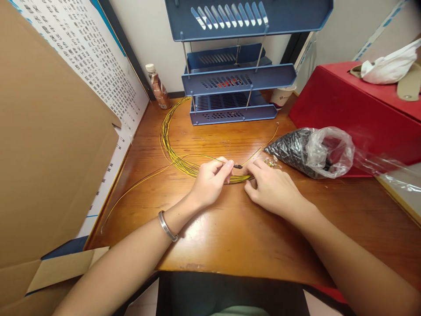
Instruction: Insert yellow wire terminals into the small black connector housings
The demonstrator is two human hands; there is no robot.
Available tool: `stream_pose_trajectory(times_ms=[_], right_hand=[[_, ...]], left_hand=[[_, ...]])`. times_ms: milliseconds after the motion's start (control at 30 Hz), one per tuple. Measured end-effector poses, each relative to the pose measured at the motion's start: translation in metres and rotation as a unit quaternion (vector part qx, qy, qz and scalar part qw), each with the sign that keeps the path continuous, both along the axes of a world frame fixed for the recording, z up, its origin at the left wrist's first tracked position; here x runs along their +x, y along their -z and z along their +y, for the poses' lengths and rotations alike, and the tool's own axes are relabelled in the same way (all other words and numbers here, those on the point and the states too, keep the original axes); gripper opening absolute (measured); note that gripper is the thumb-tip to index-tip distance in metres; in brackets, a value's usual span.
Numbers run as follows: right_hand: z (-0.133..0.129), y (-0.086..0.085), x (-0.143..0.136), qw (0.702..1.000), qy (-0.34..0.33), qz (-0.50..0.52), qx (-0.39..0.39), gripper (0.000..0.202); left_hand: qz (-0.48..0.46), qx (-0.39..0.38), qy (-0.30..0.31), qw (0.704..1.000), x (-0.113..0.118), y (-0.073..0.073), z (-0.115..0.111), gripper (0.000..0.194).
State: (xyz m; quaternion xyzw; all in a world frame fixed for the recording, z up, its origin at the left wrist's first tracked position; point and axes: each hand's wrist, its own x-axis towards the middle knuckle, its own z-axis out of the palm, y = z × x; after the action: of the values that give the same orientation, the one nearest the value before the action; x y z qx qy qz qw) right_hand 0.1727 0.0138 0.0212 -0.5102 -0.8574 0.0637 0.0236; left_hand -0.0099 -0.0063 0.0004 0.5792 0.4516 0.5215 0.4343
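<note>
My left hand pinches a thin yellow-and-black wire between thumb and index finger, just beside a small black connector that sticks out to the right of the fingertips. My right hand rests low over the table, thumb and fingers apart, close to the connector and the lower edge of the coil of yellow-and-black wire. Several tiny shiny pieces lie just beyond its knuckles. One loose wire end curves to the left, another to the upper right. The right fingertips are partly hidden.
A clear plastic bag of small black parts lies right of my hands. Behind stand a blue tiered tray rack, a drink bottle and a paper cup. A red box stands right; cardboard walls the left.
</note>
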Motion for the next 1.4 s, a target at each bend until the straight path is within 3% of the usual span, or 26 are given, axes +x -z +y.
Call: stream_pose_trajectory(times_ms=[333,467,567,667,733,833,1033,1267,1400], right_hand=[[-0.010,-0.009,0.003,0.998,-0.034,-0.004,-0.060,0.008],[-0.010,-0.008,0.004,0.990,-0.047,0.111,-0.073,0.009],[-0.011,-0.005,-0.003,0.946,-0.003,0.303,-0.114,0.024],[-0.014,0.000,-0.011,0.855,0.032,0.471,-0.216,0.033],[-0.016,0.003,-0.015,0.806,0.039,0.538,-0.243,0.031],[-0.016,0.003,-0.017,0.769,0.051,0.595,-0.227,0.027],[-0.017,-0.004,-0.020,0.724,0.082,0.648,-0.222,0.025],[-0.020,-0.005,-0.022,0.711,0.102,0.672,-0.181,0.023],[-0.019,-0.002,-0.021,0.723,0.094,0.661,-0.180,0.022]], left_hand=[[0.012,-0.015,0.003,1.000,0.000,-0.002,0.000,0.042],[-0.001,-0.001,0.013,1.000,0.001,-0.002,-0.001,0.041],[-0.019,0.021,0.028,0.999,0.000,-0.002,-0.002,0.041],[-0.020,0.045,0.046,0.998,-0.001,-0.004,-0.004,0.044],[-0.013,0.058,0.058,0.997,-0.002,-0.007,-0.006,0.045],[-0.010,0.061,0.062,0.996,-0.002,-0.010,-0.007,0.046],[-0.036,0.040,0.038,0.998,0.000,-0.011,-0.006,0.044],[-0.101,0.041,-0.054,0.993,0.000,-0.010,-0.007,0.045],[-0.050,0.062,-0.022,0.997,0.002,-0.010,-0.008,0.053]])
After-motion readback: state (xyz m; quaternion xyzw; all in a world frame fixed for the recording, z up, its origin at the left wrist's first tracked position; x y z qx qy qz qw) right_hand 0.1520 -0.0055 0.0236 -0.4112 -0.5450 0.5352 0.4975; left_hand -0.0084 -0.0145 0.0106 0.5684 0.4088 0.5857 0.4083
